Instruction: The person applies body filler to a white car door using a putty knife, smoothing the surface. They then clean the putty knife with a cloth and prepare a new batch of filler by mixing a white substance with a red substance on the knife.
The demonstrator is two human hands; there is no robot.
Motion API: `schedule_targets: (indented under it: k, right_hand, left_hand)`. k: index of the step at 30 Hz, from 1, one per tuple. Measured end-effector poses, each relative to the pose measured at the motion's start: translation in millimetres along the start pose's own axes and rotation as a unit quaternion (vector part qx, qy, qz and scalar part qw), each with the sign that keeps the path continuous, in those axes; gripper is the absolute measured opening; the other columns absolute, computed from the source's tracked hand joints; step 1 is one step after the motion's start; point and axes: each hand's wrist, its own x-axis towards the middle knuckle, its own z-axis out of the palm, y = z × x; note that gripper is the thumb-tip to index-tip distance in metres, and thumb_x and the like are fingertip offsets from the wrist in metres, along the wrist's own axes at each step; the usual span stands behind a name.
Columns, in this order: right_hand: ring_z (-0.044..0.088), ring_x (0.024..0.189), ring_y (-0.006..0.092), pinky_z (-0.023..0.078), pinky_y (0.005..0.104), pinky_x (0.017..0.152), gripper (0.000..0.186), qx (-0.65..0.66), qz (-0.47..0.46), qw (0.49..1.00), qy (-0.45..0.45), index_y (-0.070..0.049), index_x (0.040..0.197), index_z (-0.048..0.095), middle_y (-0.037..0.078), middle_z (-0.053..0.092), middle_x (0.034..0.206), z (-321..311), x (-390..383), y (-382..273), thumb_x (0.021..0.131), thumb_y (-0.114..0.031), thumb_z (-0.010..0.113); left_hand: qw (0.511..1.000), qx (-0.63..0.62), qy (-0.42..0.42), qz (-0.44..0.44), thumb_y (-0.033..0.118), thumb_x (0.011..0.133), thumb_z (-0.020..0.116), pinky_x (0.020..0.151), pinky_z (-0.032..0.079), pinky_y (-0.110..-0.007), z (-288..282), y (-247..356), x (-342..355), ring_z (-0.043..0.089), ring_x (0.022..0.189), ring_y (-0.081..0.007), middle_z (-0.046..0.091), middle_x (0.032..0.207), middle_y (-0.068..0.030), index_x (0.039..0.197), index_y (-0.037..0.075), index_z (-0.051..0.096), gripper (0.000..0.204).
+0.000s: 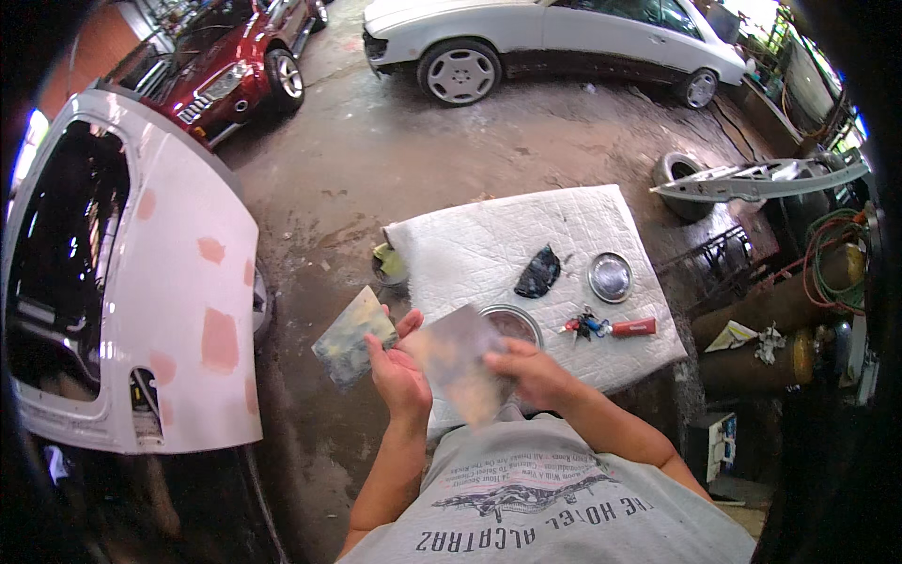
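My left hand [402, 376] pinches a thin square plate [355, 340] by its edge, smeared with yellowish and dark grey stains. In my right hand [532, 373] is a second flat square plate [462, 362], brownish-grey and blurred by motion. It passes in front of the fingers and palm of my left hand. Just beyond my right hand stands an open round tin [512, 324], partly hidden by the second plate. A round metal lid [611, 277], a red tube [633, 327], a small bunch of keys [589, 324] and a crumpled black plastic piece [538, 272] lie near it.
A white quilted pad [489, 226] covers the work surface. To the left stands a white vehicle panel [188, 282] with pink patches. A small container [388, 266] is beside the pad's left edge. A tyre [684, 179] and gas cylinders [780, 310] are at right; cars stand behind.
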Motion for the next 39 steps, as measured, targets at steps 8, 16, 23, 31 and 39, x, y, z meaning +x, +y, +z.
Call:
schedule_targets:
  k: [8, 16, 23, 31, 39]
  right_hand:
    - [0.057, 0.121, 0.0314, 0.042, 0.0397, 0.104, 0.047, -0.436, -0.072, 0.857, -0.265, 0.006, 0.130, 0.049, 0.024, 0.058, 0.130, 94.2, 29.8, 22.1, 0.104, -0.033, 0.050]
    - [0.022, 0.146, 0.0485, 0.022, 0.0500, 0.119, 0.034, -0.515, -0.292, 0.730, -0.341, 0.009, 0.115, 0.051, 0.042, 0.023, 0.151, 129.5, 57.1, 45.6, 0.098, -0.020, 0.057]
    - [0.050, 0.131, 0.0371, 0.038, 0.0433, 0.110, 0.047, -0.429, 0.033, 0.813, -0.393, 0.006, 0.138, 0.047, 0.030, 0.051, 0.137, 137.7, 22.1, 11.0, 0.100, -0.022, 0.054]
    - [0.062, 0.114, 0.0321, 0.047, 0.0424, 0.101, 0.040, -0.165, 0.029, 0.984, -0.057, 0.004, 0.131, 0.053, 0.024, 0.060, 0.128, 70.4, 14.0, 5.6, 0.102, -0.024, 0.054]
    - [0.052, 0.056, 0.0189, 0.047, 0.0365, 0.060, 0.043, 0.344, 0.030, 0.937, 0.051, -0.006, 0.102, 0.062, 0.007, 0.052, 0.067, 16.0, -2.3, 5.5, 0.107, -0.039, 0.035]
  left_hand:
    - [0.995, -0.043, 0.082, 0.042, 0.057, 0.104, 0.032, 0.105, 0.047, -0.040, -55.0, 51.4, -8.6, 0.056, 0.125, -0.0254, 0.060, 0.134, -0.0168, 0.149, 0.012, 0.038, 0.064]
    - [0.970, -0.175, -0.041, 0.162, 0.052, 0.106, 0.028, 0.117, 0.035, -0.045, -60.1, 81.6, -29.2, 0.043, 0.140, -0.0297, 0.048, 0.148, -0.0188, 0.148, 0.011, 0.039, 0.059]
    - [0.977, -0.142, -0.004, 0.158, 0.053, 0.106, 0.029, 0.121, 0.023, -0.047, -61.4, 117.8, -17.4, 0.036, 0.144, -0.0280, 0.041, 0.155, -0.0144, 0.152, 0.012, 0.031, 0.062]
    - [0.893, 0.325, 0.266, -0.161, 0.060, 0.102, 0.037, 0.103, 0.040, -0.036, -299.0, -30.3, -110.3, 0.053, 0.121, -0.0272, 0.056, 0.136, -0.0168, 0.135, -0.010, 0.052, 0.079]
    - [0.825, 0.087, 0.494, -0.259, 0.056, 0.103, 0.041, 0.111, 0.035, -0.036, -350.4, -125.0, -184.2, 0.043, 0.133, -0.0280, 0.043, 0.147, -0.0184, 0.149, -0.006, 0.031, 0.078]
